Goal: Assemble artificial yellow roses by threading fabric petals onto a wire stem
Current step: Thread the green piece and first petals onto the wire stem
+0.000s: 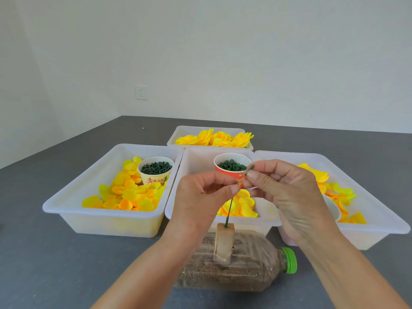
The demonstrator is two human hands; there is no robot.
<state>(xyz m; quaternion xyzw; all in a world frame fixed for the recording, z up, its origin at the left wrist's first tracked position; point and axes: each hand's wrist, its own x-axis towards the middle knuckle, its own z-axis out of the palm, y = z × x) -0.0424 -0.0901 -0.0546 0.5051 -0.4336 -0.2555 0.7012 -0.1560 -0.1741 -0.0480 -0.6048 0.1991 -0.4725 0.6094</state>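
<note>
A person's two bare hands work above a dark grey table, seen from a camera worn on the head. At the near edge of the table lies a clear plastic bottle point(234, 268) on its side, filled with brown grit, its green cap pointing right. A pale foam block point(224, 241) is fixed on top of it, and a thin dark green wire stem point(229, 210) stands in the block, its long axis close to upright and leaning slightly right toward the top.

The left hand point(200, 195) pinches the top of the wire stem, thumb and forefinger curled closed on it. The right hand point(283, 188) is just beside it to the right, its thumb and forefinger pinching a small dark green ring-shaped piece point(250, 168); it is too small to say exactly what it is, though it looks like the green coils in the cups. The green piece sits just above and to the right of the stem's top, so threading it likely means moving it a little left and down along the wire's upright axis.

Behind the hands stand four white plastic trays. The left tray point(66, 204) holds loose yellow fabric petals point(127, 195) and a white paper cup point(155, 170) of green coils. The middle tray point(178, 197) holds a red paper cup point(231, 168) of green coils and more yellow petals. The right tray point(379, 210) holds petals too. The far tray point(176, 137), toward the back edge, holds finished yellow fabric roses point(214, 138).
</note>
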